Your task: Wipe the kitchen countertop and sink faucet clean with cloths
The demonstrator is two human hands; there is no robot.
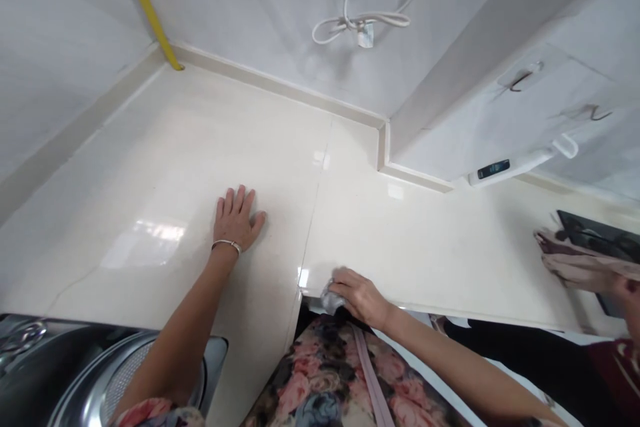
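Observation:
My left hand [236,217] lies flat on the glossy cream countertop [165,167], fingers stretched and slightly spread, a thin bracelet on the wrist. It holds nothing. My right hand [361,295] is curled at the countertop's front edge, its fingers closed round a small grey crumpled cloth or scrubber [330,297] pressed against the edge by a seam in the stone.
A yellow pipe [147,10] runs up the corner at the back left. A white cable [363,21] hangs on the tiled wall. A steel bowl [120,380] sits at the lower left. At the right are a pinkish cloth [575,257], a dark hob [600,233] and another person's arm [627,297].

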